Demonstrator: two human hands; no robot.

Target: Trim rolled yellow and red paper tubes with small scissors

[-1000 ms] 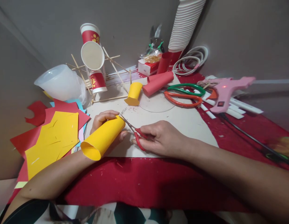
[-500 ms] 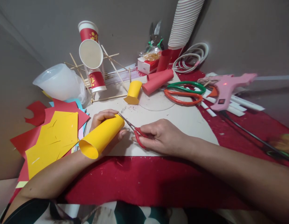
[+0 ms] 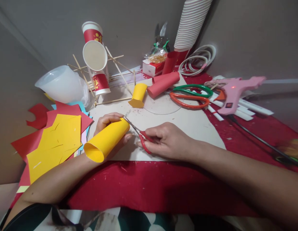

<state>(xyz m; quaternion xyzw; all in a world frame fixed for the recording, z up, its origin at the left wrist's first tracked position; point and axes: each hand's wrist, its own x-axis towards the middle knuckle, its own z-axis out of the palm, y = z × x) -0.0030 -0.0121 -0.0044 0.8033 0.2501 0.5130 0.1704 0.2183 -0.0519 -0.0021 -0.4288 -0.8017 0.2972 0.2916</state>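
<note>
My left hand (image 3: 108, 121) is wrapped round a yellow paper tube (image 3: 107, 138), whose open end tilts down toward me at the left. In my right hand (image 3: 167, 141) are small scissors (image 3: 144, 138) with red handles, thumb and fingers closed on the loops. Their blades reach the far end of the tube, at its upper rim by my left fingertips. Whether the blades are cutting into the paper cannot be made out. Beyond my hands, a shorter yellow paper piece (image 3: 138, 95) and red paper rolls (image 3: 163, 84) rest on the white board (image 3: 187, 134).
Yellow and red paper sheets (image 3: 56, 141) are piled at the left. Paper cups (image 3: 94, 55) and a stick frame (image 3: 112, 102) stand behind. Large scissors (image 3: 191, 96), a pink glue gun (image 3: 235, 91) with its cord, and a tall cup stack (image 3: 192, 25) are at the right.
The yellow tube's near end has shifted slightly right and up. The small scissors remain at its far rim, with the grip of both hands unchanged.
</note>
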